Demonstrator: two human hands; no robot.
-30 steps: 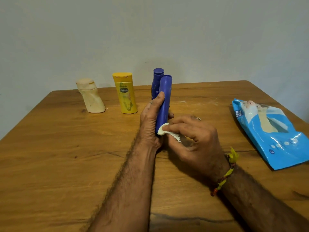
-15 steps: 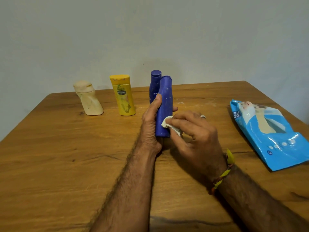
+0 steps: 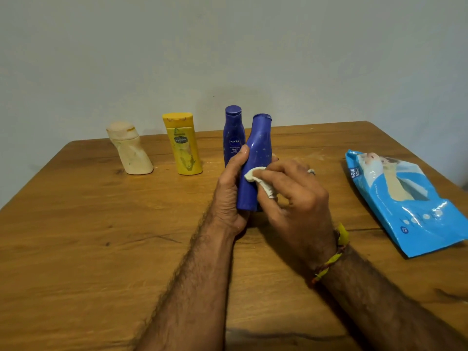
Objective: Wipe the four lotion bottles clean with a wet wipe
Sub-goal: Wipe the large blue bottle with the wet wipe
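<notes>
your left hand wraps its grip around the smooth blue bottle mid-bench; your right hand pinches the crumpled wet wipe against it. bare wood lies open toward the near edge.

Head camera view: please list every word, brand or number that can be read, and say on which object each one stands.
"Vaseline": on the yellow bottle.
"NIVEA" and "Body Milk": on the standing blue bottle; the line below is too small.
"mee mee": on the blue wipes pack; its other print is blurred.
Held blue bottle and cream bottle: no readable text.
</notes>
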